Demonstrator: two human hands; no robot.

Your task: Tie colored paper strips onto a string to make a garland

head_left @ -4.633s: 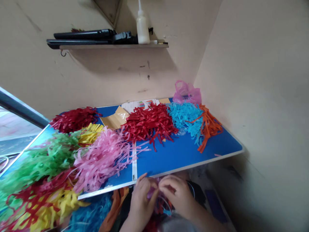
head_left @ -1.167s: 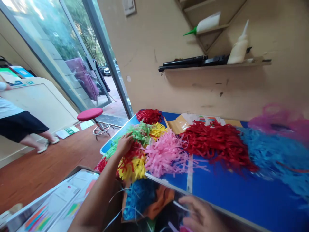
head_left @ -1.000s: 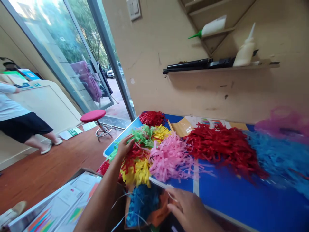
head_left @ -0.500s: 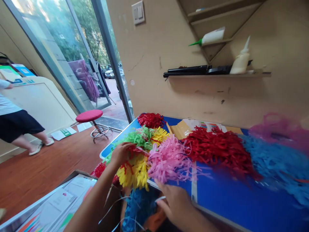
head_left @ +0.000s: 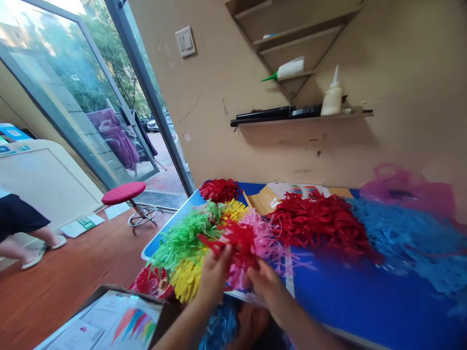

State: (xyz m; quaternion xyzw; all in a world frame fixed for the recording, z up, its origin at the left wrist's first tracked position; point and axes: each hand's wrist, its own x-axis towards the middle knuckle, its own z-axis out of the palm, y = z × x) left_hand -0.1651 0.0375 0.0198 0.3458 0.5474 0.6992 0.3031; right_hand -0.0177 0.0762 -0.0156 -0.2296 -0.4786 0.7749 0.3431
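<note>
Between my two hands, above the near edge of the blue table (head_left: 328, 296), is a red fringed strip bundle (head_left: 241, 240). My left hand (head_left: 215, 270) has its fingers closed on the bundle's left part. My right hand (head_left: 264, 282) grips its lower right side, fingers partly hidden and blurred. Pink fringe (head_left: 260, 226) lies just behind the bundle, partly covered by it. Left of my hands are green fringe (head_left: 184, 236) and yellow fringe (head_left: 188, 277). Blue fringe (head_left: 221, 325) shows below my wrists.
A large red fringe pile (head_left: 321, 223) and a blue fringe pile (head_left: 404, 240) cover the table's right side. A carton of printed sheets (head_left: 120, 321) stands at lower left. Beyond it are a pink stool (head_left: 124, 193) and a person's legs (head_left: 29, 233). A shelf (head_left: 302, 119) holds a glue bottle (head_left: 332, 99).
My left hand has come off the heap at left with the red bundle, now in front of me. My right hand has risen from the table edge to it. The view has turned right.
</note>
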